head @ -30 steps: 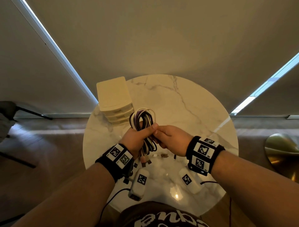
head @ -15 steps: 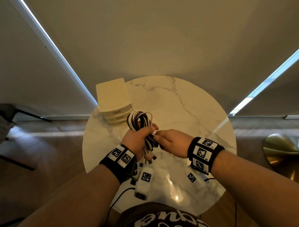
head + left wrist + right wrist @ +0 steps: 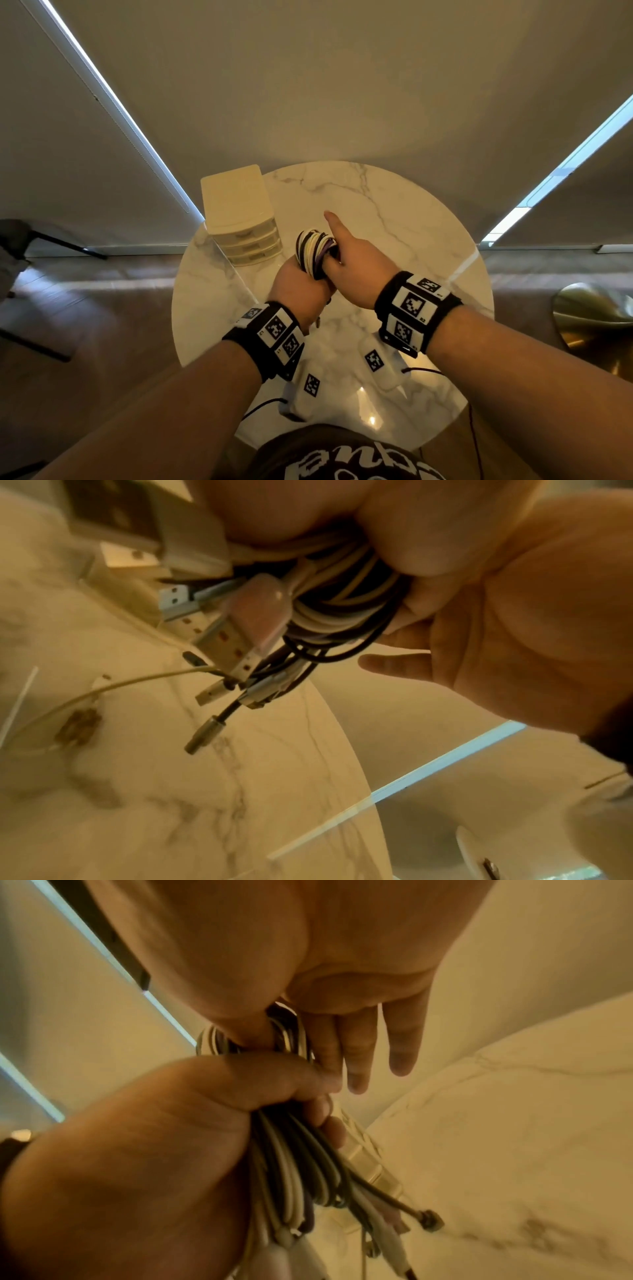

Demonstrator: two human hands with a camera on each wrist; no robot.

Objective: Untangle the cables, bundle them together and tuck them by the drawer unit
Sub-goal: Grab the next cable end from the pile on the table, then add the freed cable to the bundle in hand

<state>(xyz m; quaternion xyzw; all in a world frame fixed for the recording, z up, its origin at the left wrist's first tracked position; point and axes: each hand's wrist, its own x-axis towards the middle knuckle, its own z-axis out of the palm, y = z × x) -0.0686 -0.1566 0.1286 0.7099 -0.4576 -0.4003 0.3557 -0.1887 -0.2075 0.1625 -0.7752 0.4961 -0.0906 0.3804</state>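
A coiled bundle of black, white and purple cables (image 3: 313,251) is held above the round marble table (image 3: 394,212), just right of the cream drawer unit (image 3: 239,212). My left hand (image 3: 299,287) grips the bundle (image 3: 294,1172) round its middle. The plugs (image 3: 240,642) hang loose below the fist. My right hand (image 3: 349,267) lies against the bundle's right side with its fingers (image 3: 400,1042) straight and the index pointing away. Its thumb (image 3: 253,1031) sits pushed into the top loop. Seen in the left wrist view, the right palm (image 3: 496,656) faces the cables (image 3: 342,601).
A small brown item (image 3: 78,729) and a thin pale cord (image 3: 103,691) lie on the marble under the plugs. White tagged boxes (image 3: 310,385) (image 3: 380,366) hang beneath both wrists. A brass dome (image 3: 596,318) stands on the floor at right, dark chair legs (image 3: 51,240) at left.
Both hands carried the bundle farther out, closer to the drawer unit. The right hand went from pinching the cables to straight fingers, with its thumb in the loop.
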